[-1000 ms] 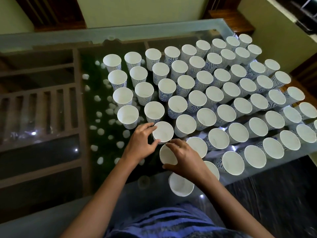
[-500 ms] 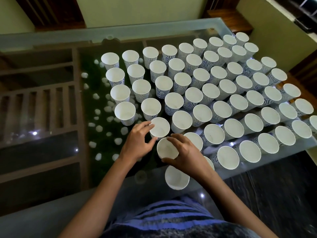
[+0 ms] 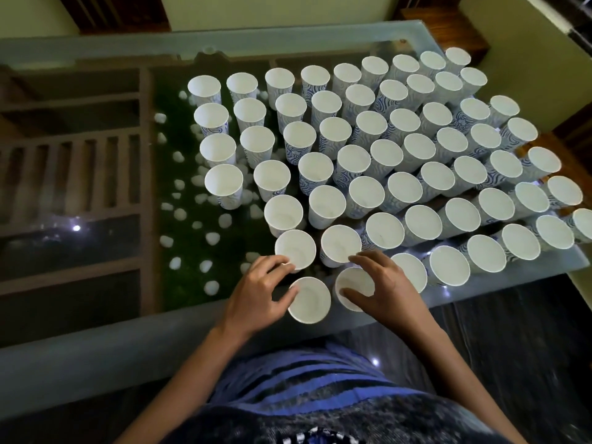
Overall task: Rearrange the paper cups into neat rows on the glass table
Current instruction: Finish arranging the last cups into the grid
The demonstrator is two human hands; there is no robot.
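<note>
A glass table (image 3: 96,341) with a frosted rim was seen from above, a dark wooden frame (image 3: 80,174) and white pebbles (image 3: 179,216) on green showing through the glass. Most of the table's right half, from the far edge to the near edge, was covered by paper cups (image 3: 403,155), white inside and blue-patterned outside, all upright and set in slanting rows that ran toward the far right corner; the left half carried none. A striped blue garment (image 3: 298,379) was visible below the near edge. Near that edge, at the front of the rows, two cups stood side by side but apart. The left hand (image 3: 256,293) was curled against the left side of the near-left cup (image 3: 309,300), thumb and fingers spread around its wall, with the fingertips (image 3: 285,266) also touching the rim of the cup behind (image 3: 295,249). The right hand (image 3: 384,290) was cupped over the near-right cup (image 3: 354,288), the thumb on its near rim and the fingers arched past its far rim, so the cup was held between them.
</note>
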